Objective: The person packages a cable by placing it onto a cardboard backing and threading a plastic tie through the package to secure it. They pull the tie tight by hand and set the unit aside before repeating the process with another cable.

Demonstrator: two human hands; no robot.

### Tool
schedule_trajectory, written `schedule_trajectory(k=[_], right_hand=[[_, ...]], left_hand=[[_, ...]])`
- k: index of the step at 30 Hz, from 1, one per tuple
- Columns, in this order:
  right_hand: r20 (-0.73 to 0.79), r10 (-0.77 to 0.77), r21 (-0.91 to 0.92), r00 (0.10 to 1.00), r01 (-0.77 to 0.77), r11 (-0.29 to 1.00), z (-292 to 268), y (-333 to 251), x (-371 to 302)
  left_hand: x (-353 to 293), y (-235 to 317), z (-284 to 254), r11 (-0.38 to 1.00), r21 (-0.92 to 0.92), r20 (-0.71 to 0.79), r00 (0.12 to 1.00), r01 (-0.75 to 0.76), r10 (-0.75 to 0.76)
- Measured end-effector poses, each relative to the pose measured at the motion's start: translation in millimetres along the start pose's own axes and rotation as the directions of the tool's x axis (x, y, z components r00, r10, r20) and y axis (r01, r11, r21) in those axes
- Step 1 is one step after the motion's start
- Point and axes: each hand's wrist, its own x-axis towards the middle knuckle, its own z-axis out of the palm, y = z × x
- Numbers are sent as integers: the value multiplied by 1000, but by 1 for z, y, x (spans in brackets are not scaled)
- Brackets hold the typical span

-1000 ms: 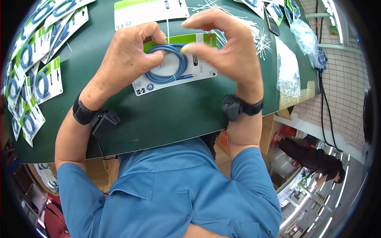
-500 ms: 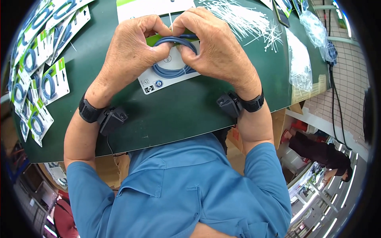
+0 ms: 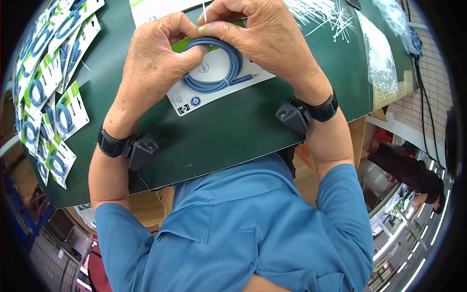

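A coil of blue-grey cable point(image 3: 237, 61) lies on a white and green backing card point(image 3: 206, 99). A thin tie holds the coil at its lower side, and the plug end points right. My left hand point(image 3: 153, 61) is closed on the coil's upper left, with the thumb against the cable. Its index fingertip meets the right thumb above the coil. My right hand point(image 3: 272, 41) pinches a white cable tie point(image 3: 205, 13) that sticks up between the fingertips. Fingers hide the place where this tie meets the coil and card.
Many carded cable coils point(image 3: 64, 117) pile up on the green table's left. Loose white cable ties point(image 3: 316, 12) lie at the far right, beside a clear bag of ties point(image 3: 380, 58). Another white card point(image 3: 160, 9) lies behind my hands. A person point(image 3: 406, 170) is off to the right.
My right thumb has left the coil and now presses beside the left fingertip at the tie. The coil's plug end has come into sight. The whole view has shifted slightly.
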Motion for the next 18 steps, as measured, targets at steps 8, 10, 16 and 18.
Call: schedule_trajectory(k=[8,10,16,18], right_hand=[[-98,-263,-211,960,238,948,10,7,2],[-96,-452,-409,887,379,830,12,7,4],[-97,-547,-496,832,436,751,17,10,5],[-145,-417,-408,897,330,851,17,6,2]], left_hand=[[-1,-9,0,995,-71,54,996,68,-65],[-1,-8,0,995,-50,78,994,82,-78],[-1,-5,1,988,-103,144,985,114,-99],[-1,-5,0,987,-112,144,985,114,-97]])
